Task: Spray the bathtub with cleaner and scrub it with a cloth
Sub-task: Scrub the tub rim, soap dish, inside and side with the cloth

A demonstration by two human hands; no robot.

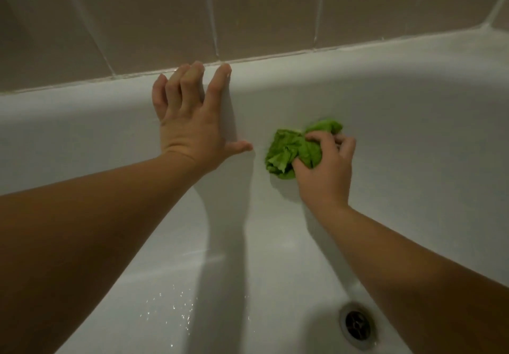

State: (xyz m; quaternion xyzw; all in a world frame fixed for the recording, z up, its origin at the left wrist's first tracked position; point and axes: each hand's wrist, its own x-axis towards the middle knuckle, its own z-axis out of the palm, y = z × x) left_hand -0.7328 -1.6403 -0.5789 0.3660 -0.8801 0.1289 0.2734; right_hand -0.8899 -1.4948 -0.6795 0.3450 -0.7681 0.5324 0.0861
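**A:** where was the cloth? 
**B:** right hand (325,171) had the green cloth (292,151) bunched up in curled fingers, pressed on the bathtub (399,122) far wall. Left hand (190,122) lay flat, fingertips on the rim by the tiles (261,12). Drain (357,324) below, well apart.

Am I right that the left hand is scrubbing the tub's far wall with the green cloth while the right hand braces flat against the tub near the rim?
No, the hands are swapped. In the head view, the right hand grips the green cloth and presses it against the far wall of the bathtub, while the left hand braces flat near the rim.
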